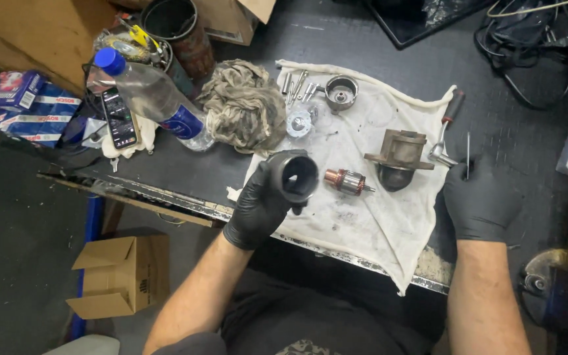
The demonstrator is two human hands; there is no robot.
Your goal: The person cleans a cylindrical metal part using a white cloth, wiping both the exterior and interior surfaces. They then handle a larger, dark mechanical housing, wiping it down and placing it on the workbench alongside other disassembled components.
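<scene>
Motor housing [294, 176]: a dark hollow cylinder, held up over the near edge of the white cloth [363, 223], its open bore turned toward the camera.
Left hand [261, 207]: gloved in black, fingers closed around the outside of the housing; nothing else is held.
Right hand [481, 197]: gloved in black, resting on the counter [428, 72] at the cloth's right edge; a thin metal rod [468, 154] is pinched upright between the fingertips, the rest of the hand loosely curled.
Armature [346, 181]: a copper-wound piece lying on the cloth just beside the housing, apart from it.
End casting [399, 156]: a rusty brown part on the cloth, near the right hand.
Ratchet handle [447, 131]: lying across the cloth's right edge.
Small parts [300, 85]: bolts, a disc and a metal cup [341, 92] at the far end of the cloth, beside a grey rag [244, 105].
Risk, housing: it is held near the counter's edge, so a slip of the greasy glove would likely send it to the floor.
Risk, loose parts: a tug on the cloth could roll the armature or scatter the bolts.
</scene>
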